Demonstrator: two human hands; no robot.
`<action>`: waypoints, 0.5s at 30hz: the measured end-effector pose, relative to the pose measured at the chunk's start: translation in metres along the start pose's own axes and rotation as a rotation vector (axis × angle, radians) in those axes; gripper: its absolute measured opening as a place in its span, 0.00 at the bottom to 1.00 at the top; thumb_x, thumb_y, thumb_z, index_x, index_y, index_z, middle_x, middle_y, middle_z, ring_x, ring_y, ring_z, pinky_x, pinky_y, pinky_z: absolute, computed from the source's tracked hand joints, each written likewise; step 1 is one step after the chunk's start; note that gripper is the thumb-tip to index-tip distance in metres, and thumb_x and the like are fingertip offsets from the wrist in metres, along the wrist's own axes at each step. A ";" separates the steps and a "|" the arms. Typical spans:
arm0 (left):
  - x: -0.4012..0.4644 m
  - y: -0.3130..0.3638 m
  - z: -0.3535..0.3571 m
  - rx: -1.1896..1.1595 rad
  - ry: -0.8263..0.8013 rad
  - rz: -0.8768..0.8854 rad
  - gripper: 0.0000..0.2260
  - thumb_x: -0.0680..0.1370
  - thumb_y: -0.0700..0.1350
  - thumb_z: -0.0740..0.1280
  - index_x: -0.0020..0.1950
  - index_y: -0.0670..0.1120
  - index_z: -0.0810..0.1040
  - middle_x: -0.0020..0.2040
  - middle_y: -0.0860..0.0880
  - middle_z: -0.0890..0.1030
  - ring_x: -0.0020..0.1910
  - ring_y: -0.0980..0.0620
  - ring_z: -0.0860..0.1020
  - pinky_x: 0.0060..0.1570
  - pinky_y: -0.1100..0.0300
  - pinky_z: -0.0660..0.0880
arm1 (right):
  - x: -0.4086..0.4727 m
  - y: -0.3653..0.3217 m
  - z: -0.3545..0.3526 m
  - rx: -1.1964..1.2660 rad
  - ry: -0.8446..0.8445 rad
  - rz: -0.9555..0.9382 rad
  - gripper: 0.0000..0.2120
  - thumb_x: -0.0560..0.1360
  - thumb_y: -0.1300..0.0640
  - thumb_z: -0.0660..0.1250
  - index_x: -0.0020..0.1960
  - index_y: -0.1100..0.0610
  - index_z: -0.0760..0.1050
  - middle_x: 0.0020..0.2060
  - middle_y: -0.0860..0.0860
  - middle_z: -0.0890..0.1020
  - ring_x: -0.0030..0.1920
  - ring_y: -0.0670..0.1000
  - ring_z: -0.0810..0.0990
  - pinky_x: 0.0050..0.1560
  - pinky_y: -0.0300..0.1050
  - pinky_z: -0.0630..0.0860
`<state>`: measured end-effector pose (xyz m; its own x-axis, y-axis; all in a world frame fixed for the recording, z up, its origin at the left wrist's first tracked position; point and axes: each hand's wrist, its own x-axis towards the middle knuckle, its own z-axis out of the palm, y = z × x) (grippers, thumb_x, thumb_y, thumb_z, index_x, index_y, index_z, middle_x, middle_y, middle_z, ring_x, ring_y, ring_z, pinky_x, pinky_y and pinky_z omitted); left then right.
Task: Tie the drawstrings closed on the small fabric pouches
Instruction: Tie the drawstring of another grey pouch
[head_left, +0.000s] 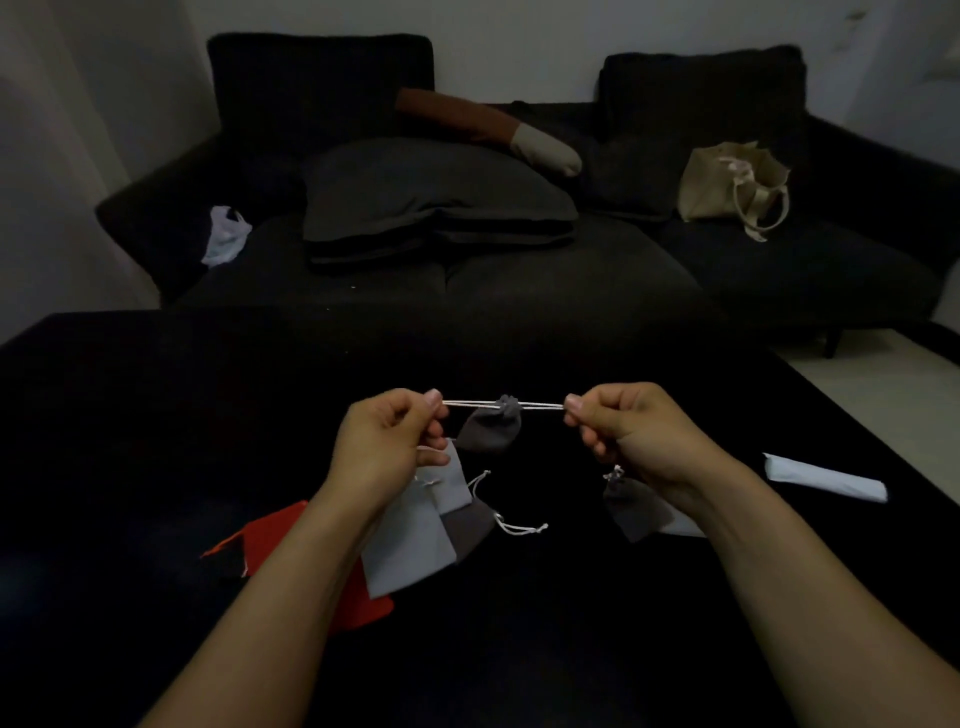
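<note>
The left hand pinches one end of a white string between thumb and finger, and the right hand pinches the other end the same way. The string is pulled tight and flat between the two hands. A small dark grey pouch hangs from the middle of the string, up off the black table, and its top is bunched shut. Under the left wrist, nearer, lies a little pile of pouches: two light grey pouches and a dark one with loose string ends. An orange-red cloth lies under that pile, on the left. Under the right wrist sits another dark pouch. To the far right lies a white folded paper. Far behind the table is a dark sofa with a grey pillow and a tan bag.
</note>
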<state>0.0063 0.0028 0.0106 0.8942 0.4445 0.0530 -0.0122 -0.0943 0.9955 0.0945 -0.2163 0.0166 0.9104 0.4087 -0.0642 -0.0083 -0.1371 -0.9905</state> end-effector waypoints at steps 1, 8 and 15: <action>-0.001 0.000 0.003 -0.021 -0.021 -0.005 0.13 0.82 0.45 0.63 0.41 0.42 0.80 0.36 0.47 0.78 0.36 0.53 0.78 0.34 0.63 0.78 | 0.000 0.000 0.000 0.006 0.004 0.006 0.12 0.78 0.56 0.67 0.37 0.59 0.77 0.24 0.48 0.74 0.28 0.46 0.69 0.27 0.34 0.65; -0.012 0.020 0.018 -0.730 -0.310 -0.196 0.23 0.83 0.52 0.55 0.35 0.45 0.80 0.60 0.48 0.82 0.55 0.54 0.82 0.48 0.61 0.70 | -0.007 -0.011 0.019 0.699 -0.192 0.122 0.11 0.71 0.55 0.67 0.31 0.55 0.71 0.48 0.54 0.85 0.33 0.46 0.75 0.28 0.35 0.67; -0.020 0.024 0.033 -0.888 -0.292 -0.292 0.14 0.79 0.53 0.59 0.37 0.48 0.69 0.27 0.54 0.73 0.29 0.57 0.73 0.34 0.64 0.74 | -0.016 -0.026 0.045 0.884 -0.277 0.084 0.12 0.74 0.55 0.62 0.33 0.56 0.69 0.26 0.50 0.72 0.23 0.44 0.67 0.22 0.34 0.62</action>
<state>0.0029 -0.0382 0.0311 0.9898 0.0943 -0.1071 0.0018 0.7423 0.6701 0.0616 -0.1792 0.0378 0.7624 0.6449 -0.0538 -0.4853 0.5147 -0.7068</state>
